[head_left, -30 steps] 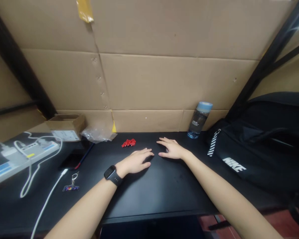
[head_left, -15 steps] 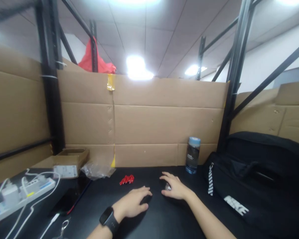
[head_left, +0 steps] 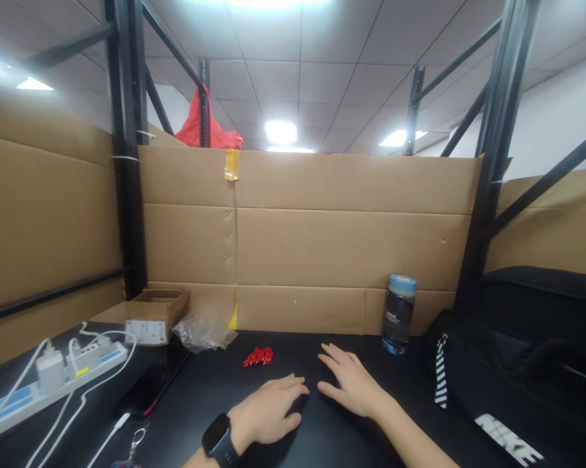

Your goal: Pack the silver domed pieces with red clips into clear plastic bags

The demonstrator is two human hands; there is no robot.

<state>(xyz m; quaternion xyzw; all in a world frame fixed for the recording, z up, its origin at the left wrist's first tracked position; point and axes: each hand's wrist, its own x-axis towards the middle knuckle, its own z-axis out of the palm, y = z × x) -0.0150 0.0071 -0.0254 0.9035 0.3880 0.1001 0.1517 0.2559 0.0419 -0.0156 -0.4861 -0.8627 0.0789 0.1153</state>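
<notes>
My left hand [head_left: 272,411], with a dark watch [head_left: 218,437] on its wrist, rests palm down on the black tabletop [head_left: 317,435]. Its fingers are stretched out and the thumb stands apart; nothing shows in it. Opposite it, my right hand [head_left: 350,382] is spread low over the table, fingers apart, and no object shows in its grasp. What may lie under either palm is hidden. A small bunch of red pieces [head_left: 258,356], too small to name, lies beyond my left hand and apart from both hands.
At right stand a blue-capped water bottle [head_left: 399,315] and a black bag [head_left: 531,364]. Crumpled clear plastic [head_left: 205,333], a small cardboard box [head_left: 156,317], a phone [head_left: 151,387], a keyring [head_left: 136,442] and a power strip [head_left: 98,365] with cables occupy the left. Cardboard panels [head_left: 303,247] wall the back.
The view has swung left, so things sit farther right. A small shiny object seen by my right thumb earlier is out of sight, and that hand's fingers are straighter.
</notes>
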